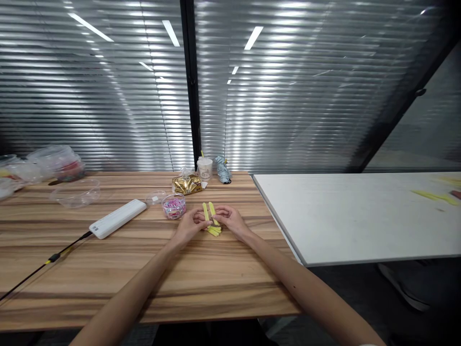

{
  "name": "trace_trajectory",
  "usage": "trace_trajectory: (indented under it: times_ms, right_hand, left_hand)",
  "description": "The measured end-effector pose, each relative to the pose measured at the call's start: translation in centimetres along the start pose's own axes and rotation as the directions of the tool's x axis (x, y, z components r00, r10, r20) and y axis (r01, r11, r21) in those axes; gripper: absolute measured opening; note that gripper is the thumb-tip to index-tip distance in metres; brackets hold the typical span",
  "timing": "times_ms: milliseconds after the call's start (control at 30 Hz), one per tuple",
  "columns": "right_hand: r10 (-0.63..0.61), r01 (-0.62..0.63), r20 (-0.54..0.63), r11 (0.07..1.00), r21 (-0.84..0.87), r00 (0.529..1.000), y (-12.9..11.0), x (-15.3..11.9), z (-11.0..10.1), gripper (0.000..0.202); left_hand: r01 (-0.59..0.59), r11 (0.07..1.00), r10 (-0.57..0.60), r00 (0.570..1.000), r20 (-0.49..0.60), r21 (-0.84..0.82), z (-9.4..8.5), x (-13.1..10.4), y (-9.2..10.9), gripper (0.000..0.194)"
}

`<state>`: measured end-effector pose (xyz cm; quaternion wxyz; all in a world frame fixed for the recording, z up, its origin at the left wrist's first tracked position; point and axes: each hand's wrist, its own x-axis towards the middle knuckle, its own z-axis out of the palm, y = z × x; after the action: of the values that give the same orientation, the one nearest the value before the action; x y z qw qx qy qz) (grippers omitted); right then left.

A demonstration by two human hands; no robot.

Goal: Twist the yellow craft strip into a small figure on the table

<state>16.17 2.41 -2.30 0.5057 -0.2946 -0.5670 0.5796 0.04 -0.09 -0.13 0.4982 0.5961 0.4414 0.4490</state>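
- Fingers: the fingertips of the left hand (189,225) and of the right hand (232,220) are curled in and meet at centre frame, pinched on a small bundle of yellow strips (212,218); two strip ends stand up between the hands, the others fan out on the wood just below.
- Hands and forearms: both hands rest low on the wooden table (108,269); the bare forearms run down to the lower edge of the frame.
- Just left of the hands: a small clear tub of pink and mixed beads (174,206), with its clear lid (156,197) beside it.
- Farther left: a white power strip (118,218), its dark cable trailing to the lower left.
- Above the hands, at the table's far edge: a gold foil packet (186,184), a white cup (204,168) and a folded umbrella (223,169).
- Upper left: clear containers and plastic bags (59,163).
- Right half: a white table (360,216) butted against the wooden one, more yellow strips lying at its far right.
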Motion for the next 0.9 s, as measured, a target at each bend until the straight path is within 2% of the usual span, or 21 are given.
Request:
trace_trajectory:
  times_ms: [233, 400, 633, 800, 900]
  right_hand:
    - [0.017, -0.017, 0.029, 1.0, -0.002, 0.999, 0.7, 0.1, 0.0, 0.035]
    - [-0.006, 0.01, 0.083, 0.998, -0.054, 0.997, 0.2, -0.2, 0.2, 0.034]
    - [-0.031, 0.059, 0.143, 0.98, -0.19, 0.989, -0.4, -0.4, 0.2, 0.028]
    - [-0.003, 0.053, 0.243, 0.978, -0.202, 0.97, -0.5, -0.6, 0.1, 0.03]
    - [-0.041, 0.102, 0.23, 0.961, -0.258, 0.972, -0.5, -0.6, 0.2, 0.028]
  left_hand:
    - [-0.007, 1.0, 0.007, 1.0, 0.023, 0.03, 0.1, -0.1, -0.1, 0.065]
    - [-0.032, 0.997, 0.031, 0.999, 0.021, 0.075, 0.0, -0.1, -0.4, 0.072]
    - [-0.129, 0.982, 0.111, 0.985, 0.132, 0.138, 0.1, -0.3, -0.3, 0.032]
    - [-0.145, 0.975, 0.12, 0.982, 0.148, 0.171, 0.2, -0.4, -0.4, 0.024]
    - [-0.133, 0.968, 0.103, 0.984, 0.148, 0.21, 0.2, -0.5, -0.5, 0.025]
